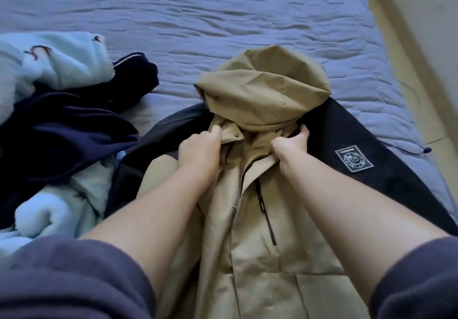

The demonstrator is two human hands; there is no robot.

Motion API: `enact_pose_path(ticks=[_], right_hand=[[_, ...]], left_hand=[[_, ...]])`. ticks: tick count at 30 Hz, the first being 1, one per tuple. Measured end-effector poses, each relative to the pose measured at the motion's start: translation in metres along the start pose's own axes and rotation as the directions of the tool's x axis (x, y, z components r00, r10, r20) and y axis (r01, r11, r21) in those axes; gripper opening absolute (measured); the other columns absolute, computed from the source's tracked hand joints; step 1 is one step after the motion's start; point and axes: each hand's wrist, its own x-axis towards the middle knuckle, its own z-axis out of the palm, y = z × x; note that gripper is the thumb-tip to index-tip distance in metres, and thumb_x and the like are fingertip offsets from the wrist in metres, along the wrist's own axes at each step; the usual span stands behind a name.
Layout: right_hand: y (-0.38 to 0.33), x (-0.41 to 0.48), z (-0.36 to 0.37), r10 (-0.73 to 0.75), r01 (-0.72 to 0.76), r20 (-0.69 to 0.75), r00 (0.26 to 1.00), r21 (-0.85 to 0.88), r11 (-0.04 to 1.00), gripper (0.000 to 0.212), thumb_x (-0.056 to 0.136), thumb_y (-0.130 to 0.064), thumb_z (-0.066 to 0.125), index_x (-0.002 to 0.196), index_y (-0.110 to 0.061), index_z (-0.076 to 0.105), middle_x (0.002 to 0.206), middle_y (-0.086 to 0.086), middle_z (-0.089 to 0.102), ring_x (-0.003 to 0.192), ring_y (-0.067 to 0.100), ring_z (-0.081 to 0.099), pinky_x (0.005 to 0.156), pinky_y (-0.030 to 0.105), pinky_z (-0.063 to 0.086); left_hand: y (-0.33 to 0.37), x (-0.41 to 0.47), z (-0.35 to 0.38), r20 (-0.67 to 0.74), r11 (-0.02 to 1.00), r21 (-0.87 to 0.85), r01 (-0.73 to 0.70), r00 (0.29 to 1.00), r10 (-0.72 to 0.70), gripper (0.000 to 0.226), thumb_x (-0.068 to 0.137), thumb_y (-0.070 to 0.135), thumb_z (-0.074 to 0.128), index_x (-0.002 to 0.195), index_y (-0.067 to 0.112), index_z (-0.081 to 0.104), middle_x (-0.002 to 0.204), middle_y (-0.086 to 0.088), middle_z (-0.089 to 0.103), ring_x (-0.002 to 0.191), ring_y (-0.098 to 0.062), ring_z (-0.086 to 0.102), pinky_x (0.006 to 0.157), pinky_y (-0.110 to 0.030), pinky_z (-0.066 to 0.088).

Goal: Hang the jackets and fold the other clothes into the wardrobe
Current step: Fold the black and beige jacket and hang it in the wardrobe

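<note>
On the bed, the jacket lies front up beneath the fingers. Left hand and right hand each clamp fingers on its collar cloth. Its hood bunches just beyond the fingers; a clothes pile lies to the left of them.

Below my camera, a wrinkled blue quilted bed cover carries a tan hooded jacket with dark sleeves, spread front-up. To its left, a navy garment and a pale blue fleece lie heaped together.
</note>
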Motion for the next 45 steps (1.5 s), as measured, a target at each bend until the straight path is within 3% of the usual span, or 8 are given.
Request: enact_pose_path(ticks=[3, 6, 14, 21, 30, 33, 38, 45], right_hand=[[-0.021, -0.016, -0.026, 0.165, -0.168, 0.198, 0.966, -0.003, 0.986, 0.044, 0.071, 0.009, 0.038, 0.107, -0.009, 0.057, 0.096, 0.014, 0.059, 0.084, 0.032, 0.058, 0.074, 0.037, 0.054], [-0.067, -0.047, -0.057, 0.167, -0.169, 0.217, 0.962, -0.007, 0.986, 0.030, 0.079, 0.009, 0.029, 0.057, -0.006, 0.042, 0.048, 0.008, 0.045, 0.052, 0.025, 0.043, 0.053, 0.027, 0.040], [-0.231, -0.218, -0.178, 0.016, 0.061, 0.248, 0.969, -0.301, 0.952, 0.022, 0.089, -0.038, 0.058, 0.079, -0.018, 0.055, 0.092, 0.005, 0.060, 0.078, 0.022, 0.056, 0.072, 0.028, 0.045], [-0.386, -0.403, -0.324, -0.285, 0.472, 0.388, 0.876, -0.577, 0.666, 0.024, 0.072, -0.023, 0.079, 0.090, -0.009, 0.071, 0.087, 0.006, 0.067, 0.084, 0.021, 0.064, 0.077, 0.031, 0.054], [-0.526, -0.561, -0.499, -0.843, 0.663, 0.195, 0.502, -0.712, 0.230, 0.004, 0.083, -0.009, 0.060, 0.087, -0.010, 0.061, 0.080, 0.006, 0.058, 0.082, 0.025, 0.055, 0.062, 0.028, 0.037], [-0.533, -0.581, -0.507, -0.792, 0.689, 0.323, 0.517, -0.706, 0.162, 0.016, 0.077, -0.006, 0.064, 0.084, -0.016, 0.053, 0.081, 0.003, 0.054, 0.076, 0.018, 0.051, 0.056, 0.024, 0.037], [-0.532, -0.594, -0.492, -0.773, 0.877, 0.417, 0.479, -0.271, 0.397, 0.074, 0.061, -0.007, 0.067, 0.129, -0.023, 0.043, 0.120, 0.006, 0.050, 0.109, 0.024, 0.053, 0.087, 0.035, 0.053], [-0.535, -0.583, -0.487, -0.652, 0.790, 0.542, 0.530, -0.037, 0.612, 0.068, 0.065, -0.029, 0.088, 0.124, -0.011, 0.057, 0.115, 0.014, 0.067, 0.103, 0.028, 0.067, 0.087, 0.040, 0.056]], left_hand=[[0.005, 0.000, -0.029, 0.049, 0.954, -0.270, 0.131, 0.991, -0.123, 0.009, 0.084, 0.010, 0.044, 0.089, 0.013, 0.051, 0.097, -0.012, 0.063, 0.091, -0.035, 0.058, 0.064, -0.034, 0.035], [0.013, -0.006, -0.085, 0.121, 0.871, -0.445, 0.208, 0.978, -0.172, 0.017, 0.087, 0.031, 0.046, 0.083, 0.016, 0.053, 0.090, -0.008, 0.061, 0.088, -0.033, 0.056, 0.068, -0.034, 0.038], [0.005, -0.065, -0.323, 0.190, 0.704, -0.658, 0.268, 0.963, -0.189, 0.028, 0.090, 0.035, 0.053, 0.071, 0.015, 0.051, 0.073, -0.003, 0.058, 0.078, -0.026, 0.057, 0.063, -0.033, 0.039], [-0.004, -0.162, -0.576, -0.089, 0.673, -0.734, 0.097, 0.968, -0.236, 0.024, 0.098, 0.023, 0.045, 0.080, 0.009, 0.054, 0.076, -0.006, 0.055, 0.080, -0.027, 0.050, 0.061, -0.033, 0.032], [-0.096, -0.280, -0.839, -0.578, 0.709, -0.699, -0.095, 0.658, -0.483, 0.028, 0.100, 0.018, 0.045, 0.089, -0.005, 0.056, 0.082, -0.027, 0.055, 0.099, -0.047, 0.053, 0.072, -0.036, 0.031], [-0.100, -0.299, -0.869, -0.669, 0.737, -0.657, -0.159, 0.574, -0.473, 0.027, 0.099, 0.015, 0.044, 0.096, -0.008, 0.059, 0.098, -0.031, 0.059, 0.092, -0.042, 0.052, 0.074, -0.036, 0.032], [-0.104, -0.326, -0.900, -0.732, 0.755, -0.614, -0.232, 0.526, -0.433, 0.027, 0.099, 0.018, 0.043, 0.097, -0.004, 0.058, 0.103, -0.028, 0.060, 0.099, -0.041, 0.054, 0.079, -0.038, 0.037], [-0.117, -0.337, -0.901, -0.738, 0.792, -0.582, -0.185, 0.530, -0.418, 0.024, 0.099, 0.019, 0.044, 0.091, 0.001, 0.058, 0.100, -0.026, 0.061, 0.089, -0.035, 0.051, 0.075, -0.034, 0.034]])
